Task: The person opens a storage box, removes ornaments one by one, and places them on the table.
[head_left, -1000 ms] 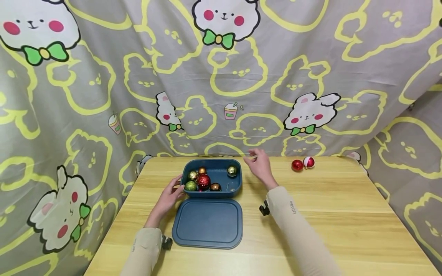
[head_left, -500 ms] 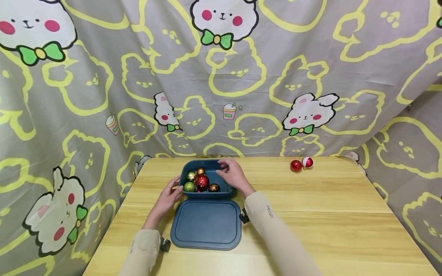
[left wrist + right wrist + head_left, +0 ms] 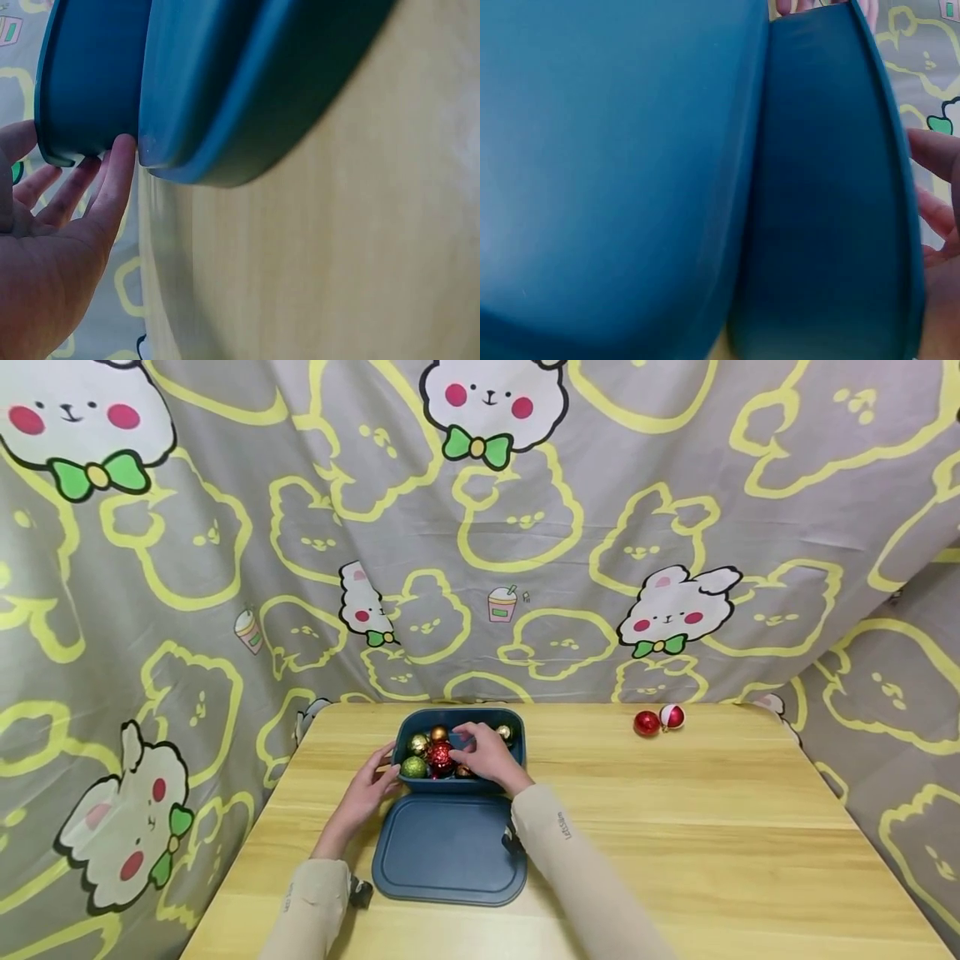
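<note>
In the head view, a dark blue plastic box (image 3: 457,786) holds several Christmas baubles. My left hand (image 3: 372,779) rests against its left end, fingers fairly straight, touching the wall in the left wrist view. My right hand (image 3: 489,755) is over the box, thumb and fingers apart, with the thumb right beside a glittery red bauble (image 3: 440,758). Around that one lie a green bauble (image 3: 413,767), a gold bauble (image 3: 417,744), a small orange bauble (image 3: 438,734) and a partly covered bronze bauble (image 3: 463,772). Another gold bauble (image 3: 506,733) sits at the right end, partly behind the right hand.
The blue lid (image 3: 450,852) lies flat on the wooden table (image 3: 712,843) just in front of the box. Two more baubles, a red one (image 3: 647,723) and a red-and-white one (image 3: 672,717), sit at the back right. A patterned curtain (image 3: 555,535) hangs behind the table.
My right hand has moved left from beside the box, over its right end, to the red bauble. The left hand has stayed at the box's left end.
</note>
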The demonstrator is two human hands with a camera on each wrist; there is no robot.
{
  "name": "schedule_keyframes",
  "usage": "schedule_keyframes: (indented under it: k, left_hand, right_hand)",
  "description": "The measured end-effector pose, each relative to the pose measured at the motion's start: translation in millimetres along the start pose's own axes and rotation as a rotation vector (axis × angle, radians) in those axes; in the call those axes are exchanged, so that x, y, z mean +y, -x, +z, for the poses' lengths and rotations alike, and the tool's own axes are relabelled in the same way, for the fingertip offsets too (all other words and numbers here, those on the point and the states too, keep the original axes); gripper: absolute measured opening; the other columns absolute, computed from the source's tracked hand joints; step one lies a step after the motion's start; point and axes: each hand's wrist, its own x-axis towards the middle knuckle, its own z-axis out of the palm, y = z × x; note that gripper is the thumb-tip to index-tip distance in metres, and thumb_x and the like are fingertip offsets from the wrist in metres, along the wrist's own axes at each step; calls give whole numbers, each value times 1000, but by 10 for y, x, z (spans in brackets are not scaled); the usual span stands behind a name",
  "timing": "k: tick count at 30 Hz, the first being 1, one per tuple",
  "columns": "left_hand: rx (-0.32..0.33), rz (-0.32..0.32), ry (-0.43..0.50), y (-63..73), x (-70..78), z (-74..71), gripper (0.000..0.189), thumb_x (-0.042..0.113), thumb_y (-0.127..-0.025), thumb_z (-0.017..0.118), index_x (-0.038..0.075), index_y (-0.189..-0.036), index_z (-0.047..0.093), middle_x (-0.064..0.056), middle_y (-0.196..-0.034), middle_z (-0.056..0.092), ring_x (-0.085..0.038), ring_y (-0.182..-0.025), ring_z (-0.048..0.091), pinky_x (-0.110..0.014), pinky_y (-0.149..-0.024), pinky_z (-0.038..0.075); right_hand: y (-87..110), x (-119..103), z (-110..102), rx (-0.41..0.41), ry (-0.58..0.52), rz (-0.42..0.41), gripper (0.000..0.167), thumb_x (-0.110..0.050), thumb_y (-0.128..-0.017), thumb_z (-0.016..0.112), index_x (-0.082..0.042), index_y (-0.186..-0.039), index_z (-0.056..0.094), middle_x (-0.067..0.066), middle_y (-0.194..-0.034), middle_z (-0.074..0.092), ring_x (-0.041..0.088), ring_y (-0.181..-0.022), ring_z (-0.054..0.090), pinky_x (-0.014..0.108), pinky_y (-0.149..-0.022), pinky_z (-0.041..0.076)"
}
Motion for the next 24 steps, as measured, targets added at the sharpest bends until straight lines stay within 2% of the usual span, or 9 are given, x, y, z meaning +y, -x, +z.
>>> schedule_keyframes:
  k: [11,17,24]
  left_hand:
    - [-2,0,6,5,3,26,56,26,-111,49,14,-163,30,-28,-155,39,-46,-134,52,-52,-108,52]
    - [4,-12,7,25,-23,24,58,27,-111,50,13,-163,30,-29,-154,40,-45,-134,52,-51,-107,53]
    - [10,-7,2,14,-3,30,56,25,-112,49,15,-163,30,-27,-154,39,-43,-134,52,-51,-107,53]
  right_hand:
    - [-91,-20,159,-51,95,-8,53,-29,-97,75,-9,-143,59,16,-134,60,31,-115,61,49,-100,52]
    - [-119,23,221,-69,157,-22,48,-28,-95,78,-10,-137,64,13,-133,62,30,-123,59,46,-106,51]
    - [-154,10,225,-69,184,-10,43,-26,-95,78,-12,-132,65,12,-130,64,28,-118,60,44,-103,52]
